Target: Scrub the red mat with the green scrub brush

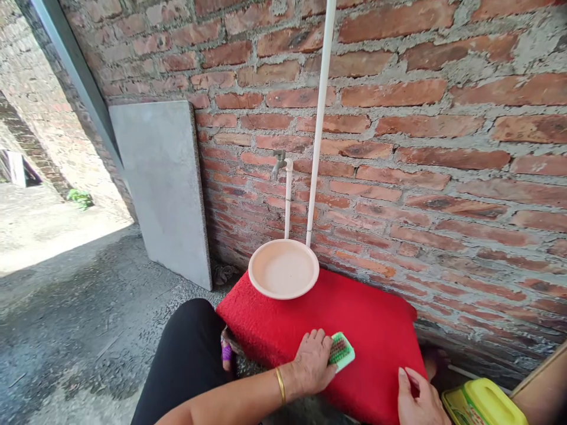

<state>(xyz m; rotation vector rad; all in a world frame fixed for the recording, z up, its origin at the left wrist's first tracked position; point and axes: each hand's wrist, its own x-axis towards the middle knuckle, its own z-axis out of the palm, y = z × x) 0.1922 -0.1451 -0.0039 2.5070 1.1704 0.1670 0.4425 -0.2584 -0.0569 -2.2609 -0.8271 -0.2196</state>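
My left hand (313, 361), with a gold bangle at the wrist, lies palm down over the red cloth (367, 313). Its fingers and thumb sit around the left side of a green scrub brush (342, 352), whose bristles face up; part of the brush is hidden by the hand. At the near right corner of the cloth is my right hand (419, 401), thumb and fingers apart, nothing between them. Beyond both hands a pale pink basin (284, 270) stands on the far left part of the cloth.
A yellow plastic container (482, 401) stands right of my right hand. Behind the basin, a tap (279, 162) and white pipes (319, 118) run along the brick wall (420, 159). A grey slab (159, 183) leans at left. My knee (186, 354) is beside the cloth.
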